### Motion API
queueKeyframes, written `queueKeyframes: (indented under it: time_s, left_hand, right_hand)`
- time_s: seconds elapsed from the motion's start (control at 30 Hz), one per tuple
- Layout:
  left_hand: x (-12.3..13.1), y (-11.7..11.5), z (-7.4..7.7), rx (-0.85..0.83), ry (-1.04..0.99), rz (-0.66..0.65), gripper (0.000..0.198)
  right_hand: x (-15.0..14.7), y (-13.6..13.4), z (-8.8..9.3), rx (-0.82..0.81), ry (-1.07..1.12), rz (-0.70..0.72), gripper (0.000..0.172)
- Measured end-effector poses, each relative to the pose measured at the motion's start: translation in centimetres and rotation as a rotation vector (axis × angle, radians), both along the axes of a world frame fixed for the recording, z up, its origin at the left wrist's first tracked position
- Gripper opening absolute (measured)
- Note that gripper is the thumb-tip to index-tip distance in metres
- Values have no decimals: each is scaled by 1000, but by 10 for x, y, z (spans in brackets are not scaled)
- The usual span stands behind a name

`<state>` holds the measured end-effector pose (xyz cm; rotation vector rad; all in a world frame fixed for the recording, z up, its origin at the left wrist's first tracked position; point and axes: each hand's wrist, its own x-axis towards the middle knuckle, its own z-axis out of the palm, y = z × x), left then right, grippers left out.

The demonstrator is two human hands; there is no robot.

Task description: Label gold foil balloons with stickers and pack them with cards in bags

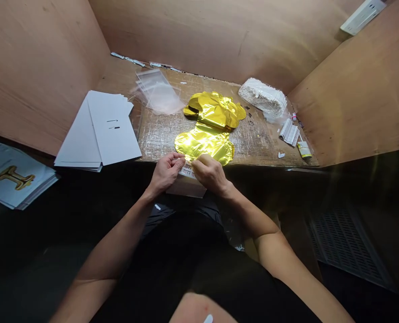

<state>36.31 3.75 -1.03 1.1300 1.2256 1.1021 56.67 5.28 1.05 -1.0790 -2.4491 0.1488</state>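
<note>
A shiny gold foil balloon point(204, 139), flat and partly folded over, lies on the worktop with its near end at my fingers. Below that end, a see-through plastic bag point(186, 186) with small printed marks hangs past the table's front edge between my hands. My left hand point(167, 172) pinches at the bag's upper edge, thumb against fingertips. Curled closed beside it, my right hand point(211, 172) grips the same edge from the other side. Whether the foil is also between the fingers is hidden.
White sheets point(115, 139) lie left on the worktop point(253, 143), with clear plastic bags point(161, 92) behind. A plastic-wrapped white bundle point(265, 98), a curled printed strip point(289, 133) and a yellow-and-white tube point(304, 150) sit right. Printed sheets point(18, 177) are far left. Wooden panels enclose three sides.
</note>
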Motion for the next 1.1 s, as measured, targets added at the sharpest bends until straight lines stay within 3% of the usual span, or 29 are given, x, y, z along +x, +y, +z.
queueKeyframes:
  time_s: [0.07,0.17,0.23,0.3,0.37,0.43,0.5,0.57,0.63,0.73,0.87,1.0,1.1]
  left_hand:
    - [0,0,-3,35,58,42,50]
    - [-1,1,-8,90,176,29,49]
    - [-1,4,-13,149,303,-75,55]
    - [-1,7,-18,199,472,-214,62]
    - [1,10,-23,194,640,-328,67]
    - [1,12,-27,164,766,-398,70]
    - [0,13,-29,142,855,-431,75]
    - [-3,12,-29,131,898,-442,77]
    - [-6,11,-27,114,899,-439,79]
    - [-8,7,-22,128,836,-424,79]
    - [-5,3,-20,231,724,-467,80]
    - [0,9,-28,224,847,-528,83]
    - [-1,15,-31,195,865,-557,86]
  right_hand:
    - [6,4,4,-44,76,15,28]
    - [18,26,12,-284,248,-94,19]
    - [23,47,15,-483,244,-188,19]
    - [23,64,14,-608,100,-224,23]
    - [20,73,10,-577,-112,-266,30]
    - [19,74,6,-434,-276,-359,32]
    - [22,73,3,-268,-301,-453,31]
    - [30,74,0,-182,-253,-409,31]
    - [37,77,-2,-205,-215,-256,30]
    - [44,85,-5,-373,-172,-91,30]
    - [41,90,1,-572,-11,-66,32]
    - [41,105,20,-679,58,-41,31]
    - [65,142,53,-661,44,-45,32]
